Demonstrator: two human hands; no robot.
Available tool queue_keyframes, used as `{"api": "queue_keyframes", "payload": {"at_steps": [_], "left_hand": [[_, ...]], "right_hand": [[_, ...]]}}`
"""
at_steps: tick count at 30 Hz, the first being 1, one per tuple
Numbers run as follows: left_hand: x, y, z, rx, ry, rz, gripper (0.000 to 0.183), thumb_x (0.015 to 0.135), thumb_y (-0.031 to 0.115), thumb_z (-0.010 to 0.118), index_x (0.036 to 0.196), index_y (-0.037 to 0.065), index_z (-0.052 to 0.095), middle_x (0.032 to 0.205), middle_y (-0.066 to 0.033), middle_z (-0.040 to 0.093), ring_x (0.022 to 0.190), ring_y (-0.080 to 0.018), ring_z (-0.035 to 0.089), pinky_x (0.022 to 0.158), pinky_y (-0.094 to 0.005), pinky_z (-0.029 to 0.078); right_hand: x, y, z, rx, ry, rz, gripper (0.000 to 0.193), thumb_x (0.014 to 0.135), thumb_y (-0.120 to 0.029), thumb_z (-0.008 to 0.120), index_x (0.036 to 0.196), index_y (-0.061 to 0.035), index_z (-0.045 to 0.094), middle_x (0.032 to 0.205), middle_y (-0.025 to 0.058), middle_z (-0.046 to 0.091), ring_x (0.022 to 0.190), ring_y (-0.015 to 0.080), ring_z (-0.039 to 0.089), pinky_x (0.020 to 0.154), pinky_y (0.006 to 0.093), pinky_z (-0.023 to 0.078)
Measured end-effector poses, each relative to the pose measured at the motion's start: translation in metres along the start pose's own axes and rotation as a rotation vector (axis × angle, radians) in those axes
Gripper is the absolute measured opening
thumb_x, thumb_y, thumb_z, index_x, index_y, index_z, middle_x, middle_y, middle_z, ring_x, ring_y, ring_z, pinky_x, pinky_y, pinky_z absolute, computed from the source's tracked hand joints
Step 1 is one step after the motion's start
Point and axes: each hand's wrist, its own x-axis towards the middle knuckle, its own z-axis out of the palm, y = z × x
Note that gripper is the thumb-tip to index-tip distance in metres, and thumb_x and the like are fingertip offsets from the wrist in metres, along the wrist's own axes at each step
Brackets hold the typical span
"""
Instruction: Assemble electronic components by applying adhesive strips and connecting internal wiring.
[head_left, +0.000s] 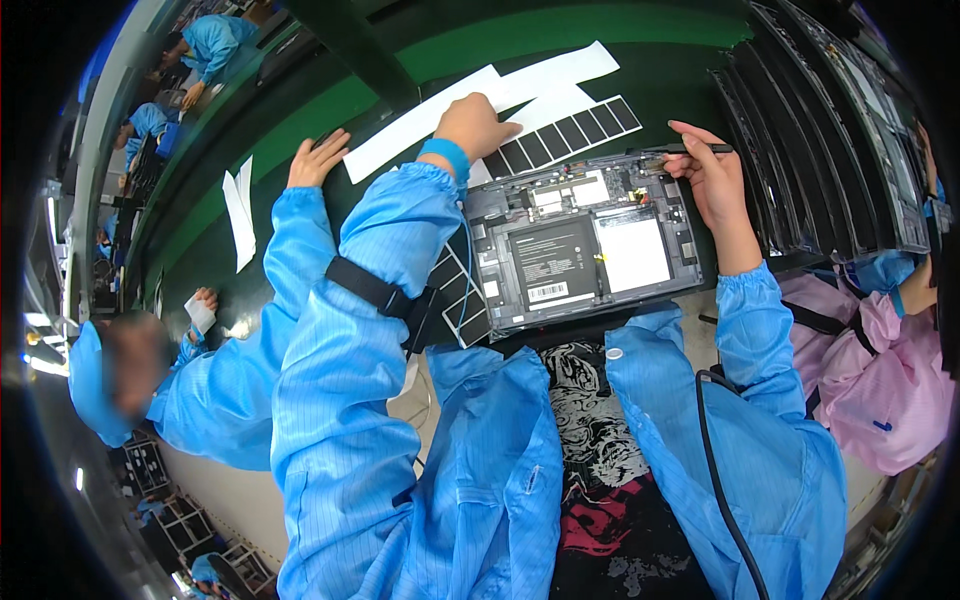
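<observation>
An opened laptop base (590, 305) lies in front of me, its insides showing a black battery (545, 262) and a white rectangular panel (633, 250). My left hand (472, 130), a blue band round its wrist, reaches over the near end of a strip of black rectangular stickers (570, 136). Its fingers curl downward, with their tips hidden. Between the fingers of my right hand (712, 185) is a thin dark tool (712, 148), at the laptop base's upper right corner. A second strip of black stickers (470, 308) is partly under the laptop base.
White paper sheets (555, 75) lie beyond the strip. A co-worker's hand (318, 160) rests left of my left hand; white slips (240, 215) lie farther left. Dark panels (790, 130) stand in a row at right, near a person in pink (880, 390).
</observation>
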Motion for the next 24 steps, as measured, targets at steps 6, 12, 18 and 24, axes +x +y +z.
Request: {"api": "queue_keyframes", "payload": {"at_steps": [6,12,18,24], "left_hand": [[0.000,0.006,0.001,-0.129,-0.094,-0.078,0.034,0.073,0.030,0.078,0.086,0.000,0.071,0.086,-0.0197,0.071,0.081,-0.0316,0.069,0.074,-0.0380,0.054],[0.009,-0.003,-0.045,-0.102,0.174,0.317,0.014,0.082,0.013,0.070,0.088,0.001,0.066,0.080,-0.0123,0.069,0.075,-0.0238,0.067,0.071,-0.0327,0.052],[0.057,-0.047,-0.027,0.133,-0.038,0.182,0.078,0.071,0.043,0.079,0.129,-0.002,0.052,0.132,-0.0256,0.050,0.124,-0.0350,0.048,0.105,-0.0381,0.039],[0.060,-0.033,-0.031,0.216,0.027,0.161,0.082,0.065,0.048,0.082,0.123,-0.005,0.057,0.125,-0.0260,0.055,0.115,-0.0344,0.055,0.100,-0.0362,0.043]], "right_hand": [[0.001,0.001,-0.001,0.060,-0.021,-0.023,0.029,0.094,-0.013,0.055,0.117,0.0046,0.061,0.080,0.0143,0.069,0.069,0.0147,0.066,0.064,0.0235,0.051],[-0.003,-0.001,-0.004,0.077,-0.002,-0.014,0.029,0.094,-0.012,0.055,0.116,0.0053,0.062,0.080,0.0133,0.068,0.069,0.0144,0.066,0.065,0.0237,0.051],[-0.004,-0.001,-0.001,0.084,-0.028,-0.001,0.029,0.094,-0.012,0.055,0.116,0.0060,0.061,0.078,0.0118,0.068,0.068,0.0137,0.066,0.064,0.0235,0.051],[-0.004,0.000,-0.001,0.077,-0.040,-0.026,0.029,0.094,-0.012,0.055,0.116,0.0055,0.061,0.075,0.0111,0.067,0.068,0.0133,0.066,0.066,0.0237,0.051]]}}
